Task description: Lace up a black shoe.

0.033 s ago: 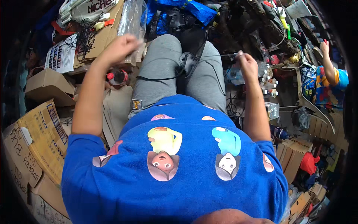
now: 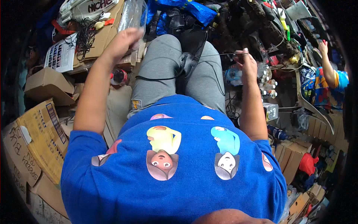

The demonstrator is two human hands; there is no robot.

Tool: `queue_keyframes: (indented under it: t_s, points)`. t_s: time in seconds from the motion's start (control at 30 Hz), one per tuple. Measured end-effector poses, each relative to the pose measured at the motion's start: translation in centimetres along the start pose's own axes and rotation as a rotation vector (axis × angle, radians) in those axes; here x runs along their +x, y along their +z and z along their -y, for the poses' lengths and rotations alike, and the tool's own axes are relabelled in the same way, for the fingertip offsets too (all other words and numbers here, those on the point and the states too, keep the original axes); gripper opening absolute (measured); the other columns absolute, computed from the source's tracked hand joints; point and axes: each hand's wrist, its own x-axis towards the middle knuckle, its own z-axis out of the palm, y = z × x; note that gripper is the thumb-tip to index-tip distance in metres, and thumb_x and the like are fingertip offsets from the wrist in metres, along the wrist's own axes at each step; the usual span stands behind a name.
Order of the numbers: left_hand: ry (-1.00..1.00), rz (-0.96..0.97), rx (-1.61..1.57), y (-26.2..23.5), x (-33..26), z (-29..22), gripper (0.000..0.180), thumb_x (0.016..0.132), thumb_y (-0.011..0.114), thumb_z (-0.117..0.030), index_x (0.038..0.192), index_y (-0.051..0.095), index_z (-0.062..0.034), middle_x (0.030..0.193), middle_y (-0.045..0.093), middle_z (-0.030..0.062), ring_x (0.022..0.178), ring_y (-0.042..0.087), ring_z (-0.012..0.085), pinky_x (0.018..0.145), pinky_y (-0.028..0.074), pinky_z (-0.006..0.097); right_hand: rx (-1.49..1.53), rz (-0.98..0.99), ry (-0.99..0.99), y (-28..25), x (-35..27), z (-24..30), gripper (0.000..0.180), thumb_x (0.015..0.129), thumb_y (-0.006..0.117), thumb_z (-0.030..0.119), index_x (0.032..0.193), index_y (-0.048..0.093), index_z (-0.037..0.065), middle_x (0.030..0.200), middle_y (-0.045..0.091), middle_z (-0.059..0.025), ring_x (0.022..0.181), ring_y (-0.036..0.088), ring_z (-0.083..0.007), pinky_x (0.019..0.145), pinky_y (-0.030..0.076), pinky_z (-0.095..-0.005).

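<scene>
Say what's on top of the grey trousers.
A black cord crosses the left leg; a dark eyeleted piece lies between both. The blue shirt hides the waist.

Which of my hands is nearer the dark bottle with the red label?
Left. Your left hand is above the dark bottle in the view; your right hand is across your legs, near the clear bottles.

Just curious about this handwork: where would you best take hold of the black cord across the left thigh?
Probably pinch the black cord mid-run on the left thigh, coming from above on the person's left. It lies uncovered there in a shallow curve, while farther right it runs to the dark eyeleted piece between the thighs.
</scene>
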Motion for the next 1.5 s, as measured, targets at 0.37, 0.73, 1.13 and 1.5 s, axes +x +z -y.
queue_keyframes:
  t_s: [0.37, 0.73, 1.13, 1.5]
  points:
    - [-0.128, -0.084, -1.196, 4.0, 5.8, 1.3, 0.042, 0.095, 0.052, -0.030, 0.058, 0.037, -0.0138, 0.055, 0.030, -0.0009, 0.053, 0.034, 0.0139, 0.062, 0.035, 0.031, 0.893, 0.423, 0.358, 0.0, -2.0, -2.2, 0.053, 0.099, 0.035, 0.047, 0.058, 0.036, 0.013, 0.054, 0.032, 0.0009, 0.051, 0.031, -0.0142, 0.065, 0.038, -0.0333]
    - [-0.189, -0.019, -0.225, -1.3, 0.7, 3.8, 0.033, 0.098, 0.047, -0.029, 0.082, 0.060, -0.0022, 0.094, 0.065, 0.0134, 0.082, 0.062, 0.0146, 0.080, 0.048, 0.031, 0.162, 0.185, 0.402, -9.3, -2.3, -5.7, 0.041, 0.089, 0.062, 0.030, 0.120, 0.053, 0.005, 0.111, 0.061, -0.0097, 0.095, 0.061, -0.0204, 0.089, 0.045, -0.0374]
    - [0.670, -0.075, 0.799, 12.1, -2.9, 0.2, 0.056, 0.075, 0.071, -0.038, 0.118, 0.056, -0.0056, 0.112, 0.057, 0.0136, 0.095, 0.061, 0.0342, 0.083, 0.049, 0.040, -0.607, 0.496, -0.366, 4.3, 0.4, 2.1, 0.056, 0.079, 0.072, 0.033, 0.125, 0.055, 0.005, 0.091, 0.066, -0.0100, 0.087, 0.063, -0.0195, 0.078, 0.049, -0.0317]
    - [0.900, -0.108, 0.589, 11.7, 4.1, -0.2, 0.029, 0.079, 0.066, -0.019, 0.105, 0.060, -0.0066, 0.112, 0.058, 0.0131, 0.102, 0.058, 0.0318, 0.089, 0.047, 0.038, -1.009, 0.427, -0.652, 6.5, -4.9, 3.0, 0.034, 0.079, 0.068, 0.037, 0.080, 0.064, 0.003, 0.077, 0.061, -0.0166, 0.072, 0.061, -0.0336, 0.069, 0.047, -0.0435]
